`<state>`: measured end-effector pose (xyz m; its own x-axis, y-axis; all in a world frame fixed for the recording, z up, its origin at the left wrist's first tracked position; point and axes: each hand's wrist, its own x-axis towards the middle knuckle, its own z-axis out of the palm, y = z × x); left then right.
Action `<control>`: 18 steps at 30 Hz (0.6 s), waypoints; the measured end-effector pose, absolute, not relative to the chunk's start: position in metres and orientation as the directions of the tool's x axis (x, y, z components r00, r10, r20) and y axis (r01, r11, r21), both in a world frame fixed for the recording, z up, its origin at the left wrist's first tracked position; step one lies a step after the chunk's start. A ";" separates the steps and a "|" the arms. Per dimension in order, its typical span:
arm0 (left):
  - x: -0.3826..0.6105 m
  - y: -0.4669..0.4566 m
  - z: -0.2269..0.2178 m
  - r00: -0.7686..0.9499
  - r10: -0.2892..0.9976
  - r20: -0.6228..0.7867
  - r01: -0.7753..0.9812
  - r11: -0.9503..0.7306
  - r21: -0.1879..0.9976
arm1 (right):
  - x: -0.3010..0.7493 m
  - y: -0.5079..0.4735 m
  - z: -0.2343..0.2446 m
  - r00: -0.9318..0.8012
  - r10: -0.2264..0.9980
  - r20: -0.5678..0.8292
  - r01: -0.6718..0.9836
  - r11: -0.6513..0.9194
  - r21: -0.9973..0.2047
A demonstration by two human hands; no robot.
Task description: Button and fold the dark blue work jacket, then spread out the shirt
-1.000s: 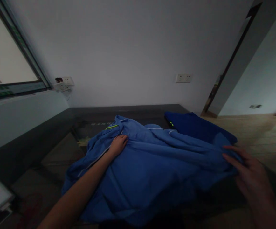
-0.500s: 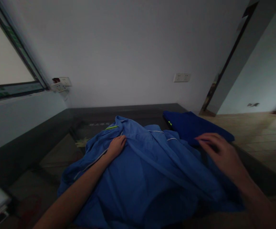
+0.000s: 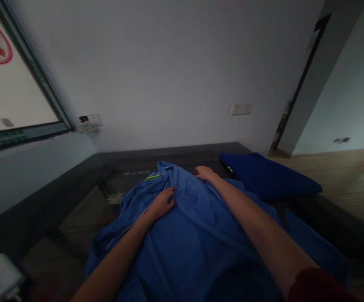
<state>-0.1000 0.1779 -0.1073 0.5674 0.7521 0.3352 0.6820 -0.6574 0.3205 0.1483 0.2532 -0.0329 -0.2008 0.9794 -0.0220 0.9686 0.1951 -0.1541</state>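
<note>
A blue jacket (image 3: 182, 235) with thin white piping and a yellow-green stripe lies spread and wrinkled over the dark table. My left hand (image 3: 163, 202) rests on its upper left part, fingers curled and pinching the cloth. At the jacket's far edge, my right hand (image 3: 204, 173) has its fingers closed on the fabric; the fingertips are partly hidden. My right forearm crosses over the jacket's right side. Beyond it, to the right, lies a folded darker blue garment (image 3: 263, 176) with a small yellow-green mark.
The dark glossy tabletop (image 3: 131, 157) reaches to a plain wall. A white device (image 3: 0, 277) stands at the near left. Wall sockets (image 3: 241, 109) are at the back, with another socket and plug (image 3: 90, 122) beside the window. Tiled floor (image 3: 352, 167) lies beyond the table at right.
My right hand has moved left and away from me, from above the jacket's right side to its far edge. My left hand stays on the cloth. The view has shifted slightly.
</note>
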 end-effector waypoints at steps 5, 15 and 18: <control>-0.099 0.180 -0.110 0.571 0.759 0.311 0.695 -0.649 0.309 | 0.145 0.264 -0.040 -0.136 0.985 -0.105 0.985 0.123 -0.124; -0.097 0.178 -0.110 0.482 0.815 0.322 0.779 -0.567 0.269 | 0.206 0.284 -0.004 0.199 0.975 0.098 0.976 -0.188 -0.105; -0.097 0.179 -0.113 0.449 0.827 0.339 0.801 -0.540 0.257 | 0.219 0.287 0.006 0.281 0.943 0.178 0.956 -0.259 -0.137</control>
<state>-0.0966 0.1793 -0.1126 0.4490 0.8269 0.3386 0.8013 -0.5403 0.2569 0.2190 0.2875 0.0063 0.2810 0.9430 0.1782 0.9561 -0.2590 -0.1374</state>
